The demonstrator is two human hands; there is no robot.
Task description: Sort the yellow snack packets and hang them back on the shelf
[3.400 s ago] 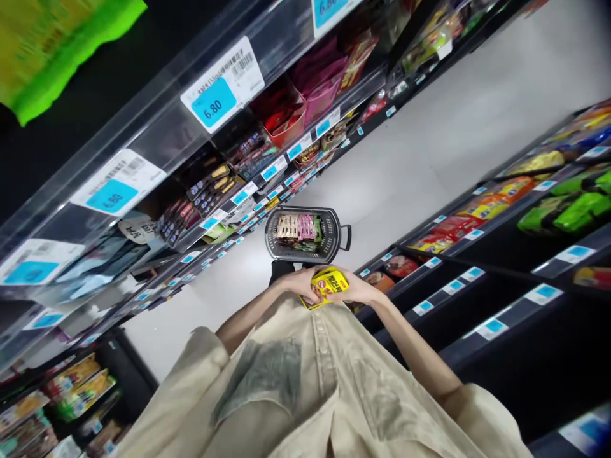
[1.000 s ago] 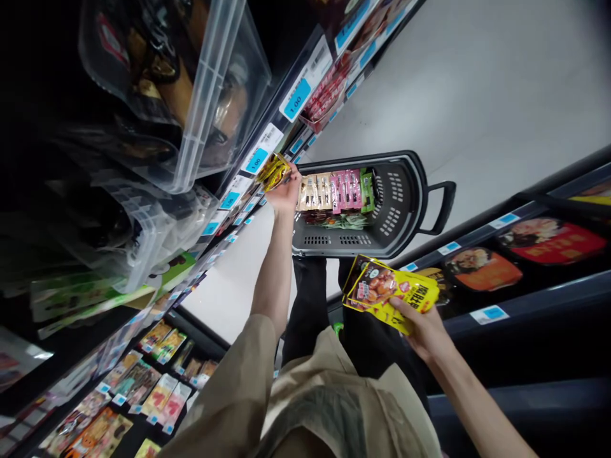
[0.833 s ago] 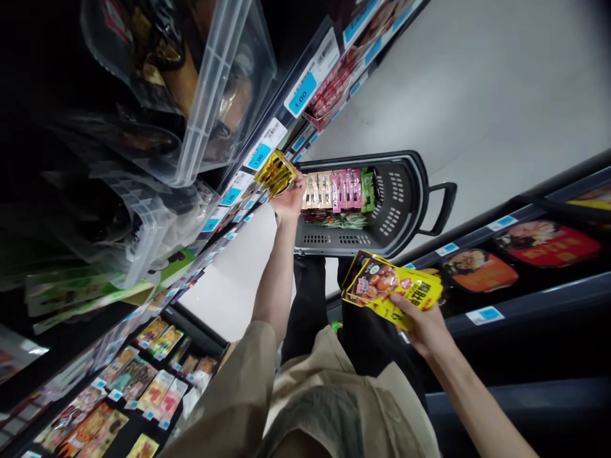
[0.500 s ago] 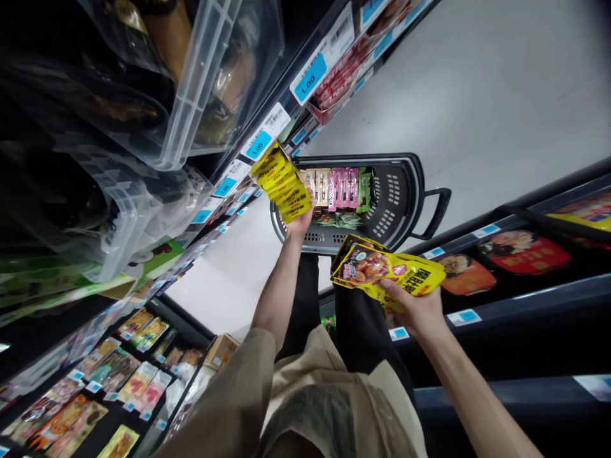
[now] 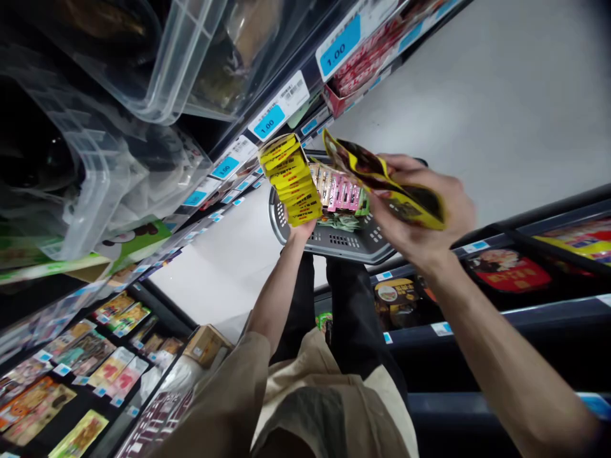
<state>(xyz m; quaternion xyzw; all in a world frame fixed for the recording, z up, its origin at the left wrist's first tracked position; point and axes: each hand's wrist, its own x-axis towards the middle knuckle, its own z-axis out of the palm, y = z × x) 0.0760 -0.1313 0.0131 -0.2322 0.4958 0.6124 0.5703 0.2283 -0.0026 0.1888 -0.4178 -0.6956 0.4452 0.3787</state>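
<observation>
My left hand [image 5: 301, 230] is closed on a stack of yellow snack packets [image 5: 289, 180], held up beside the shelf edge with its blue price tags [image 5: 268, 121]. My right hand [image 5: 420, 219] is raised and closed on a bundle of yellow packets with dark printed fronts [image 5: 384, 181], tilted toward the left hand. Below both hands sits a grey shopping basket [image 5: 334, 242] on the floor, holding several beige, pink and green packets [image 5: 340, 191].
Shelves line both sides of a narrow aisle. Clear plastic bins [image 5: 119, 146] hang at the upper left, snack packets [image 5: 71, 381] fill the lower left shelf, and bowl meals [image 5: 506, 273] sit on the right shelf. A cardboard box [image 5: 206, 343] lies by my feet. Pale floor [image 5: 477, 95] stretches ahead.
My left hand pulled a stack of yellow packets off the left shelf and drew it back over the basket. My right hand rose with its packets from waist height toward the left hand.
</observation>
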